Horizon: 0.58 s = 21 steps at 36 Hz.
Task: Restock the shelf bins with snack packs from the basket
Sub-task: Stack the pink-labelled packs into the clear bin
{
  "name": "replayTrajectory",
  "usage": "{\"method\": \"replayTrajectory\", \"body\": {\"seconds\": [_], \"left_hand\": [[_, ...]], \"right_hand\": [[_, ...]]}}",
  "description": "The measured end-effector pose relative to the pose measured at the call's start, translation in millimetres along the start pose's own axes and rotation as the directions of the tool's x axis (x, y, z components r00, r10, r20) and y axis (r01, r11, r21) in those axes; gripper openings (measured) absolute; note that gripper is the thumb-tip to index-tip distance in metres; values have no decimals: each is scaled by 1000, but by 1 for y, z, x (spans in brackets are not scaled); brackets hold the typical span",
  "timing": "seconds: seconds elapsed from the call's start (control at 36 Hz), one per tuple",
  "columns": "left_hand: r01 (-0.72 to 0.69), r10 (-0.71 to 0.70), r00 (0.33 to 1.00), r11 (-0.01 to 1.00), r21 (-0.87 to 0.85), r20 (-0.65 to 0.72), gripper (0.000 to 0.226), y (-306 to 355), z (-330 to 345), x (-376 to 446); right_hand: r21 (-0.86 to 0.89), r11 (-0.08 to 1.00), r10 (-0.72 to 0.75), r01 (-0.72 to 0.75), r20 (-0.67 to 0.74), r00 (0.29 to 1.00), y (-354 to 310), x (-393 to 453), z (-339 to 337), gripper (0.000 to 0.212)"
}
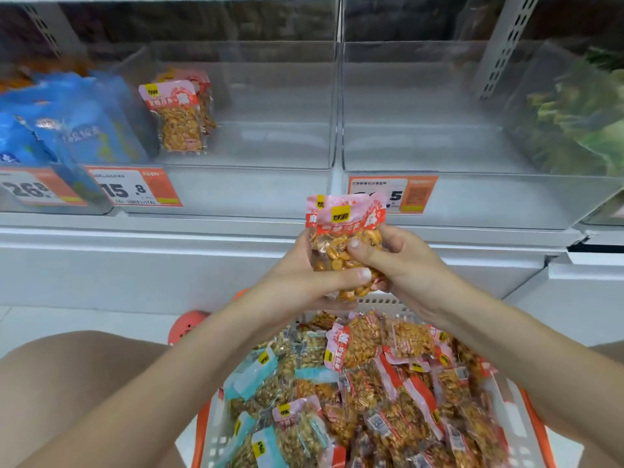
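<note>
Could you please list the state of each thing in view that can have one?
Left hand: grips the held packs.
Right hand: grips the held packs.
Held packs: pink-topped, upright, above the basket.
Basket: heaped with packs.
Middle bin: few pink packs at its left.
Right bin: no packs visible.

A white metal shelf unit [236, 238] fills the view ahead, its front ledge running level from left to right. Perforated grey uprights [503, 45] rise at the back, one toward the left corner and one toward the right. Below the ledge a plain white base panel [135, 275] drops to a pale tiled floor [84, 319]. The light is even and cool, with soft glare on the white surfaces.
</note>
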<state>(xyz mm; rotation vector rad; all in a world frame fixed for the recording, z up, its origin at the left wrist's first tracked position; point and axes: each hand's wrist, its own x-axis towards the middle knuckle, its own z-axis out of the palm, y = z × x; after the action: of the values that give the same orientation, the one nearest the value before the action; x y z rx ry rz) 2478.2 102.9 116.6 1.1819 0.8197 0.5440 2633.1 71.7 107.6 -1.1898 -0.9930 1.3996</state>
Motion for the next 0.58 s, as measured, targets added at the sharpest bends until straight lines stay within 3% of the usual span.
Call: {"method": "replayTrajectory", "body": {"seconds": [0.17,0.44,0.53,0.58], "left_hand": [[-62,66,995,997,55,-79,62,-8,1,5],[-135,164,981,963,231,-107,60,-9,-3,1],[-130,169,977,955,265,-129,51,-9,-4,0],[-126,172,974,953,276,-150,57,-9,-5,0]], "right_hand": [[135,991,7,0,-52,999,1,-4,10,41],[164,985,-35,49,-91,995,2,-10,19,41],[112,991,-43,67,-209,977,3,-8,22,55],[112,993,-3,30,-236,972,4,-3,21,75]]}}
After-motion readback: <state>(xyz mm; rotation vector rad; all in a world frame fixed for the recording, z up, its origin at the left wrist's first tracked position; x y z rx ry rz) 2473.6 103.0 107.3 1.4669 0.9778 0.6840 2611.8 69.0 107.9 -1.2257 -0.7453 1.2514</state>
